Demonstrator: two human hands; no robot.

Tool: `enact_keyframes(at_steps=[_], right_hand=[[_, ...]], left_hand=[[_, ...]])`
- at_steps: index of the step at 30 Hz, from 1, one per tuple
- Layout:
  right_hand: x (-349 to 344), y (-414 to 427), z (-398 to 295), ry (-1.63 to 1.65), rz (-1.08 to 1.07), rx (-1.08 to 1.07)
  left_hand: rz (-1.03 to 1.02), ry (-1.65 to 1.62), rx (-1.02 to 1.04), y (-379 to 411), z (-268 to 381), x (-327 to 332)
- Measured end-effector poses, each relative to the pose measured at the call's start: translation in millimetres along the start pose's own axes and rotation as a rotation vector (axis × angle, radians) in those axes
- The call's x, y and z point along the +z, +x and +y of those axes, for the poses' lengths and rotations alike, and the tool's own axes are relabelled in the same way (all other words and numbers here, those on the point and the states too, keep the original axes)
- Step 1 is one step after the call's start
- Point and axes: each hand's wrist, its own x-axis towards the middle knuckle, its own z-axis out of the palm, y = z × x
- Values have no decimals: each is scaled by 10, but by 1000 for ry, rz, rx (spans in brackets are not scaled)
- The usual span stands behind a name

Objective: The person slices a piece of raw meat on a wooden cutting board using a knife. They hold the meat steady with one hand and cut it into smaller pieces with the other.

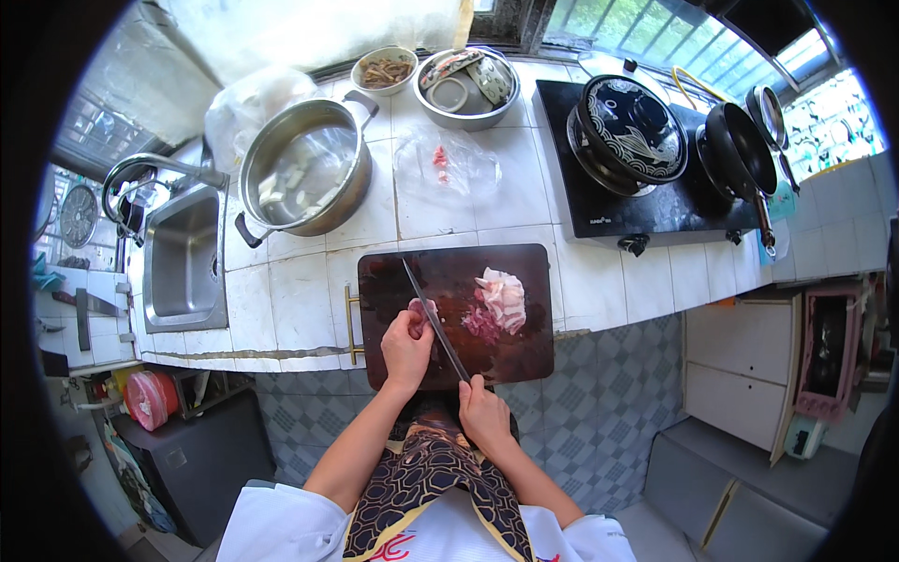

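A dark cutting board (449, 281) lies at the counter's front edge, its near side jutting past it. My left hand (407, 355) holds a piece of raw meat (421, 309) on the board's left part. In my right hand (484, 414) is the handle of a kitchen knife (437, 324); its long narrow blade points away from me and lies against the right side of that piece. Sliced pale, fatty meat (503, 298) is piled on the board's right half, with smaller red meat pieces (482, 324) beside it.
A large metal pot (355, 197) with water and pale chunks stands at the back left, by a steel sink (184, 263). Behind the board lies a plastic bag (456, 172) with red bits. A bowl of brown food (383, 70), a basin of bowls (467, 119) and a gas stove (590, 211) stand farther back.
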Motion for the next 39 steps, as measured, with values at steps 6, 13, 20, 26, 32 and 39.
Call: enact_keyframes(at_steps=[6, 13, 20, 26, 32, 39], right_hand=[[-82, 78, -11, 67, -49, 75], [-58, -67, -9, 179, -59, 94], [63, -187, -7, 21, 41, -18], [19, -211, -7, -22, 34, 13], [-206, -175, -47, -46, -99, 72], [-348, -121, 36, -51, -230, 79]], left_hand=[[211, 232, 587, 131, 141, -100], [-34, 304, 887, 243, -190, -248], [-122, 265, 1034, 332, -245, -272], [-114, 249, 1088, 367, -277, -180], [-171, 250, 1081, 388, -332, -193], [-172, 242, 1058, 391, -350, -203]])
